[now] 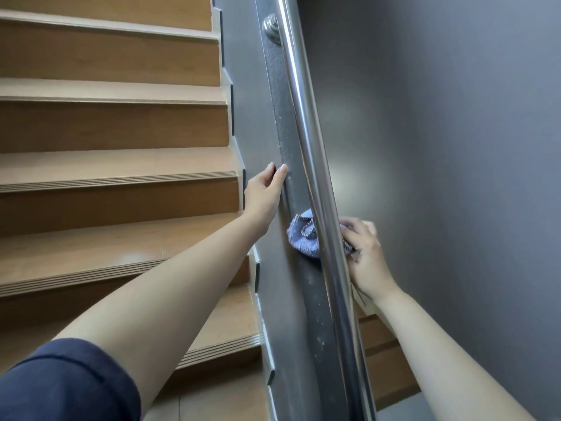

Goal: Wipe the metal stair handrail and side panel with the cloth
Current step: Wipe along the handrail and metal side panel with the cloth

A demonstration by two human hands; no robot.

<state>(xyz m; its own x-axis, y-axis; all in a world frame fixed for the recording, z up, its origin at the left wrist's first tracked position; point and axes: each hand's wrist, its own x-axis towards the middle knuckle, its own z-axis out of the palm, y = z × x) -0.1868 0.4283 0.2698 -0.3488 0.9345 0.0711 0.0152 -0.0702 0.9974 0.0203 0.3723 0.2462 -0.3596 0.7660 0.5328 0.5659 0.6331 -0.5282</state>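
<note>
A polished metal handrail [306, 123] runs steeply from top centre down to the bottom right. Under it lies the grey side panel [282, 104], dusty with pale specks on its top strip. A crumpled light blue cloth [302, 235] is pressed on that strip beneath the rail. My right hand [364, 253] reaches from the far side of the rail and grips the cloth, part of which is hidden behind the rail. My left hand [267, 189] rests flat against the panel's near face higher up, fingers apart, holding nothing.
Wooden stair treads [115, 174] with grooved nosings climb on the left. A round metal rail bracket [271, 27] sits near the top. A grey wall [455, 147] stands to the right, and lower steps [385, 360] show beyond the panel.
</note>
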